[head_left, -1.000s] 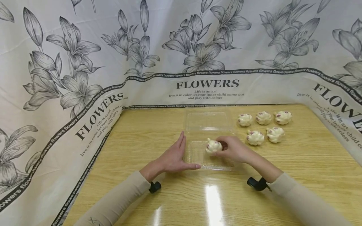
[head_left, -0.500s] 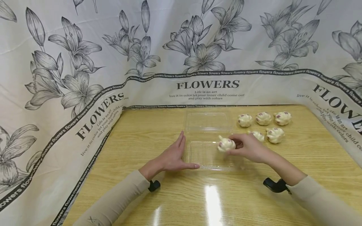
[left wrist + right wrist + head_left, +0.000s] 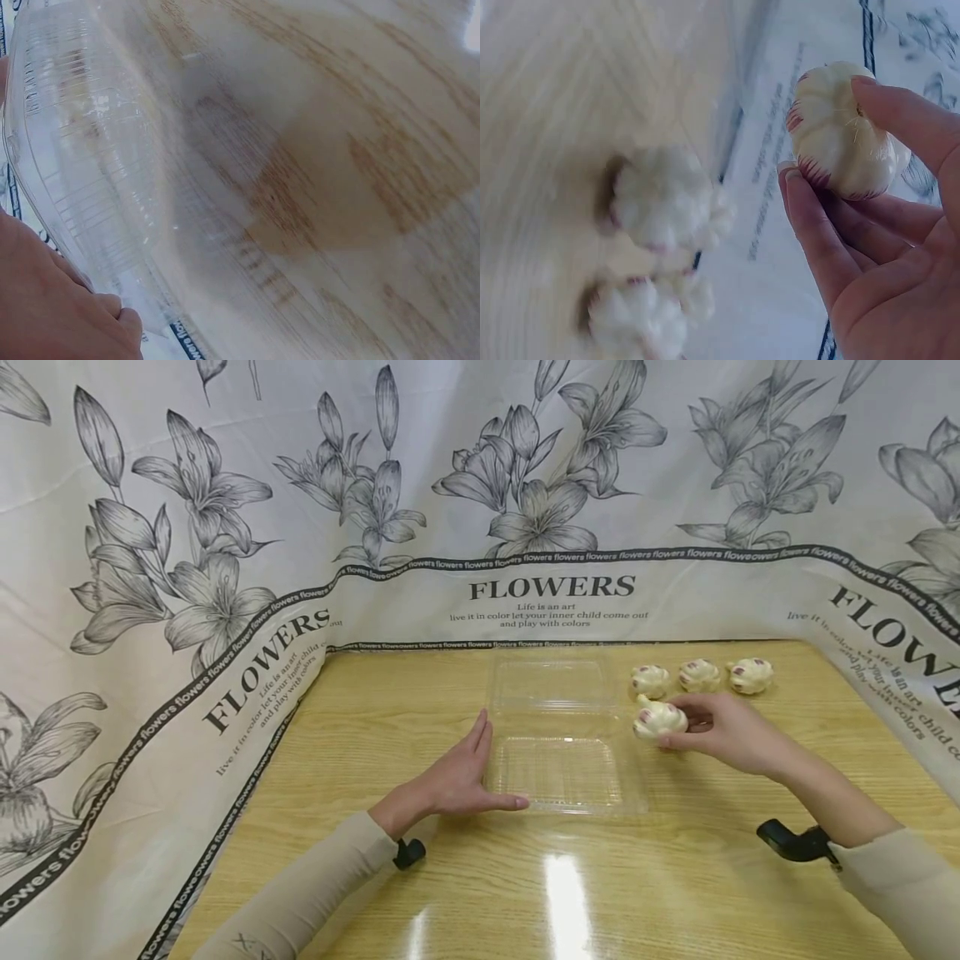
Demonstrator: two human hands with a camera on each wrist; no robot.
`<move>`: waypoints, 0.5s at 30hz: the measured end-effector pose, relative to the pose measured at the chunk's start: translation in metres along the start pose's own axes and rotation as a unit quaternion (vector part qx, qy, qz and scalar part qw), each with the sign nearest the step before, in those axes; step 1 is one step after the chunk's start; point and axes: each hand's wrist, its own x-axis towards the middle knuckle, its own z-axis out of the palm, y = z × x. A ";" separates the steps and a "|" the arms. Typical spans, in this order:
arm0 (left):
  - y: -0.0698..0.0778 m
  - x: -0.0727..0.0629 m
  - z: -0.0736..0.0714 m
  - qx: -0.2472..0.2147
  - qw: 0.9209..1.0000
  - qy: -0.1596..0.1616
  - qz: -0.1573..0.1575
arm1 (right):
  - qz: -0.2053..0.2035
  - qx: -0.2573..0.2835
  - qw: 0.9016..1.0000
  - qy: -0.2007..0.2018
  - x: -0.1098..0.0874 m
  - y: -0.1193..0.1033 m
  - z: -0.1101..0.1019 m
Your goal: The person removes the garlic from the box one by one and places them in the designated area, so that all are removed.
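Observation:
In the head view my right hand (image 3: 731, 735) pinches a garlic bulb (image 3: 660, 720), cream with purple patches, just right of a clear plastic clamshell box (image 3: 633, 802). The right wrist view shows this bulb (image 3: 840, 135) between thumb and fingertips of the right hand (image 3: 885, 277). The box lies open, its lid (image 3: 551, 683) laid back on the far side and its tray towards me. My left hand (image 3: 457, 777) rests against the tray's left edge, fingers straight and thumb out along the front. In the left wrist view the left hand (image 3: 60, 300) touches the box's rim.
Behind the held bulb, a row of garlic bulbs (image 3: 699, 675) lies at the table's back right. My right hand covers the spot in front of that row. A flower-printed cloth (image 3: 555, 597) walls off the back and sides of the wooden table (image 3: 360, 710).
My right hand has carried the garlic bulb from over the tray rightwards and slightly away, to beside the box near the other bulbs. The left hand and box have stayed put.

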 end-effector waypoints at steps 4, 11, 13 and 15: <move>0.000 0.000 0.000 0.003 1.000 -0.001 0.003 | 0.023 -0.009 0.999 0.023 -0.005 0.014 -0.024; 0.000 0.000 -0.002 0.003 1.000 -0.002 0.001 | 0.063 -0.017 0.997 0.044 -0.011 0.043 -0.053; 0.000 0.000 -0.002 0.002 1.000 -0.004 -0.001 | 0.072 -0.017 0.996 0.046 -0.012 0.051 -0.056; 0.001 -0.001 -0.002 0.001 1.000 -0.004 -0.002 | 0.077 -0.018 0.996 0.052 -0.013 0.061 -0.058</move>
